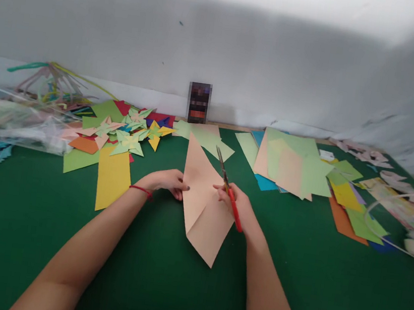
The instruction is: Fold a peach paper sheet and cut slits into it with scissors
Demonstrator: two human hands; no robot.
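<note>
At the left edge of a creased peach paper sheet (198, 184), the left hand (169, 181) pinched it between thumb and fingers; the right hand (238, 200), grasping red-handled scissors (235, 213), touched the opposite side. The sheet lay mid-table, seemingly part-folded, with no cut discernible and the scissors pointing toward the pale wall (131, 38). Folded paper stars (130, 143), apparently completed, clustered to the left; flat paper sheets (290, 161), seemingly unworked, overlapped to the right. Beneath spread a green tabletop (146, 269).

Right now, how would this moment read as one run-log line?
left hand: pinching folded peach paper | right hand: holding red-handled scissors, blades pointing forward | left side: folded paper stars | surface: green table
</note>
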